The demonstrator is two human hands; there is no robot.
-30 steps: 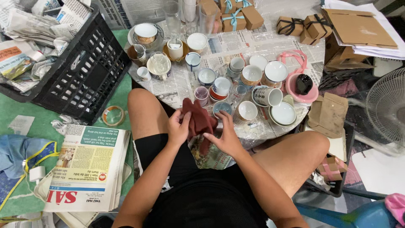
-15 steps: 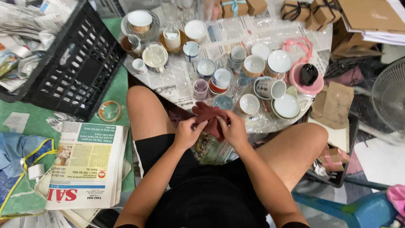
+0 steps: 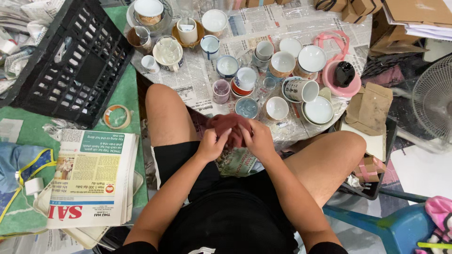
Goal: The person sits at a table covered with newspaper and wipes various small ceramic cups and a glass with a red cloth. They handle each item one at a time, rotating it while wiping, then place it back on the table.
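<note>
Hands (image 3: 213, 143) closer, red bundle's (image 3: 227, 126) contents hidden

A second ago the dark red cloth bundle (image 3: 227, 128) lay spread wider between the hands. Now the left hand (image 3: 212, 144) and right hand (image 3: 257, 138) have drawn together and bunched it into a tighter, rounder wad just before the knees.

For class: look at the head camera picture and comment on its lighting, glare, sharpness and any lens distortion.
Head view: even, soft indoor light with faint shadows; glare on the clear plastic sheet over the newspaper-covered table; both hands, left hand and right hand, on the dark red cloth look sharp; wide-angle lens bends the edges, as at the black crate and fan.
</note>
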